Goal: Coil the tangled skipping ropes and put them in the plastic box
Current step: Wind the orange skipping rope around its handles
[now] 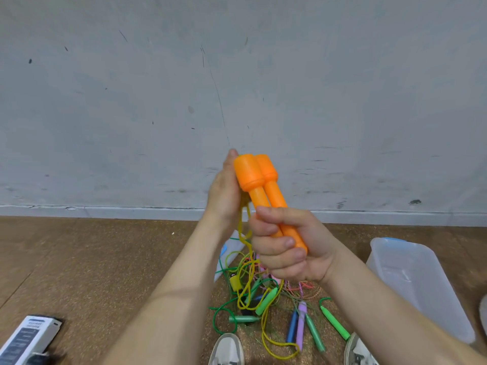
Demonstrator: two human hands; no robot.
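Observation:
My right hand (287, 248) grips two orange handles (259, 183) side by side, raised in front of the wall with their thick ends up. My left hand (224, 193) is against the handles' thick ends from the left, fingers hidden behind them, at the top of the yellow rope (249, 283). That rope hangs down in loops to the floor. Below lies a tangled pile of skipping ropes (279, 306) with green, blue and purple handles. The clear plastic box (411, 283) stands open on the floor at the right.
The box lid (224, 252) lies on the brown floor behind the pile. A white and black carton (29, 338) sits at the lower left. Two white shoes (228, 349) show at the bottom edge. A grey wall rises close ahead.

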